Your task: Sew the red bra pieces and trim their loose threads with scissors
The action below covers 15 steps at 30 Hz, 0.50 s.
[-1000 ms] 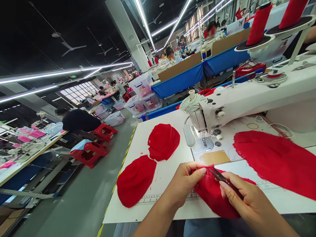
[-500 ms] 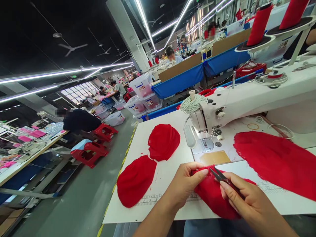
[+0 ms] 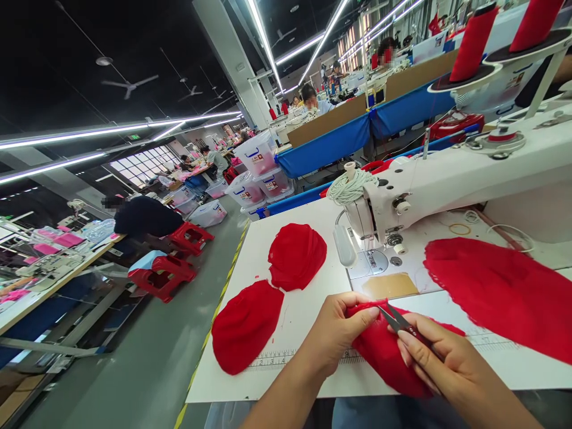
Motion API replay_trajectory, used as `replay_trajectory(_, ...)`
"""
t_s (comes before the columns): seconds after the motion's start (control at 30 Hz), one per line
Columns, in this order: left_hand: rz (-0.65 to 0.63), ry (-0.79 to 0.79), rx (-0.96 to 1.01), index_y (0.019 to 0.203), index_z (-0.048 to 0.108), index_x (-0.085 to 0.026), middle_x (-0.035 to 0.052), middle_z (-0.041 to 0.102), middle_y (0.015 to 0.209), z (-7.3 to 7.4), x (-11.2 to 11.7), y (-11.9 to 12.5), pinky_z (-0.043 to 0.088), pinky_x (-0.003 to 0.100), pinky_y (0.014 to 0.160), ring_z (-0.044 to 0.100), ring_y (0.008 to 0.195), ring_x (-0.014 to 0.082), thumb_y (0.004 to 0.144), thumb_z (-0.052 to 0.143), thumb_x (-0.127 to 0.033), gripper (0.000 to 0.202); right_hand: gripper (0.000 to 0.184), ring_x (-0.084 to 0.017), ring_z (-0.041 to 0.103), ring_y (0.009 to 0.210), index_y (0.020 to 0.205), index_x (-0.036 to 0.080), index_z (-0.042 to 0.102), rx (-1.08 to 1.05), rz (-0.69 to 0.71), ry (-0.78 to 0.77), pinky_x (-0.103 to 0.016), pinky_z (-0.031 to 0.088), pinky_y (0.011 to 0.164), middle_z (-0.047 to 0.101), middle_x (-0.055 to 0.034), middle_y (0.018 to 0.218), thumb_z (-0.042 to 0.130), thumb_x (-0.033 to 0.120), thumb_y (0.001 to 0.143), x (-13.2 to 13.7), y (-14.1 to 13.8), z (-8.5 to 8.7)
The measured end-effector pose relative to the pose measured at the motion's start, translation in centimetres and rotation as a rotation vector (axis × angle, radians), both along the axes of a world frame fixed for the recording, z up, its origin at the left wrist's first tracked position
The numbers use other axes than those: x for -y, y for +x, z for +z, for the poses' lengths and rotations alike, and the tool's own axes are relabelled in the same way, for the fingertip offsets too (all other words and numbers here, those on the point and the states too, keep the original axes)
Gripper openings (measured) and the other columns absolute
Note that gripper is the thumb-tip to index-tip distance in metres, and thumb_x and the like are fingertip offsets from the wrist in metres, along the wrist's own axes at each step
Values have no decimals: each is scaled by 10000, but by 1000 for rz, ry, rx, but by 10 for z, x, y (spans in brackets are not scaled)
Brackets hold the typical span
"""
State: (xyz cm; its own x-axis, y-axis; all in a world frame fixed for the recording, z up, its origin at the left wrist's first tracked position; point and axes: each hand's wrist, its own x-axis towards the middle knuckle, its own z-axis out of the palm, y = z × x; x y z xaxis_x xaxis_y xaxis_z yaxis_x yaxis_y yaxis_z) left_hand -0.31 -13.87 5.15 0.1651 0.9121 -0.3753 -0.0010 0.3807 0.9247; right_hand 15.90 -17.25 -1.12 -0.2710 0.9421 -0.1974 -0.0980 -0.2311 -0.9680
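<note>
My left hand [image 3: 336, 333] pinches the top edge of a red fabric piece [image 3: 385, 360] at the near edge of the white sewing table [image 3: 308, 316]. My right hand [image 3: 440, 363] grips small thread snips [image 3: 395, 320], whose blades point at the pinched edge, close to my left fingertips. Two stacks of red fabric pieces lie to the left, one near [image 3: 245, 325] and one farther [image 3: 295, 255]. A wide red fabric pile [image 3: 504, 292] lies at the right. The white sewing machine [image 3: 451, 179] stands just behind my hands.
A coil of white cord [image 3: 347, 187] sits on the machine head, and red thread cones [image 3: 473, 42] stand above it. A grey aisle [image 3: 147, 357] with a yellow line runs along the left. Red stools [image 3: 161, 277], plastic bins [image 3: 257, 170] and other seated workers fill the hall beyond.
Almost nothing has moved. My right hand with the snips has edged slightly left toward the pinched fabric edge.
</note>
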Motion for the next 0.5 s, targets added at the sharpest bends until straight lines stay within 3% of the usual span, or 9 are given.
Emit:
replay_trajectory(0.23, -12, -7, 16, 761, 701, -115, 17, 641, 684, 0, 1, -1, 388, 226, 587, 520, 626, 116, 633, 798, -416, 341, 492, -94, 336, 478, 669, 222, 533, -13, -21, -7, -190, 316, 435, 414, 53, 564, 572, 692, 812, 0, -1, 3)
replay_trajectory(0.5, -81, 18, -10, 726, 646, -127, 6, 591, 672, 2, 2, -3, 363, 236, 594, 494, 629, 119, 672, 755, -405, 304, 497, -100, 392, 517, 689, 221, 591, -49, -124, -34, -189, 367, 484, 482, 38, 604, 630, 713, 745, 5, -7, 15)
